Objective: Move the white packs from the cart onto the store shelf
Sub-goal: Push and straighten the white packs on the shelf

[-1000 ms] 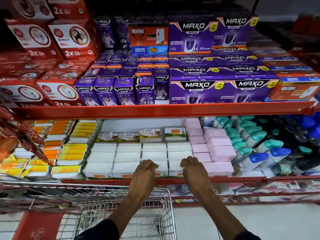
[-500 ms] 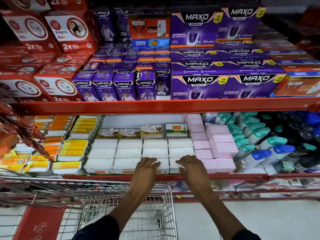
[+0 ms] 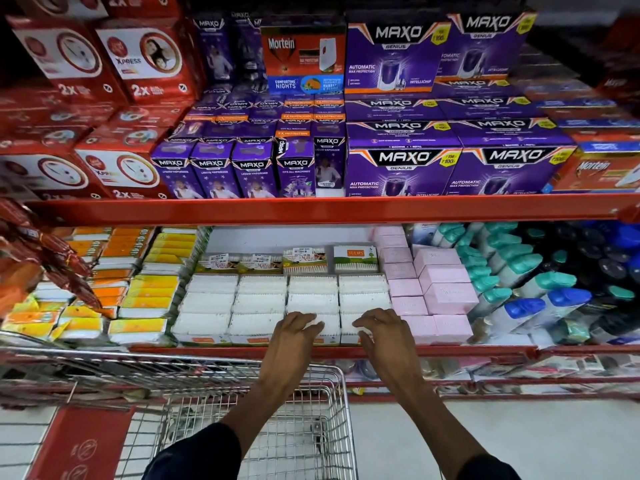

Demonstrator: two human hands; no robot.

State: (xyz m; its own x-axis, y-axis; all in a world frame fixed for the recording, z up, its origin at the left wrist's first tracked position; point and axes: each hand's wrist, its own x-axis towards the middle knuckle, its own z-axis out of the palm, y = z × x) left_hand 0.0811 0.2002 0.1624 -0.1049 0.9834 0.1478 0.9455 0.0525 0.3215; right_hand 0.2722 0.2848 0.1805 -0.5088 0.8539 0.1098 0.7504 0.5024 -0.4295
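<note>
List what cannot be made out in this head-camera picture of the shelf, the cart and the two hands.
- Front white packs: partly covered by the left hand and right hand.
- Cart floor: arms and the bottom edge hide much of it.
- Small print on the packs behind the white ones: too small.
- Dark bottles at right: blurred, in shadow.

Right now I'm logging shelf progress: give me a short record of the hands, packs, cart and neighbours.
left hand: fingers spread, resting on a front-row white pack, gripping nothing
right hand: fingers spread, on the next front pack to the right, gripping nothing
white packs: four columns, three rows, on the lower shelf
cart: wire basket below the hands; no white packs visible in it
pink boxes: right of the white packs
yellow packs: left of them
</note>
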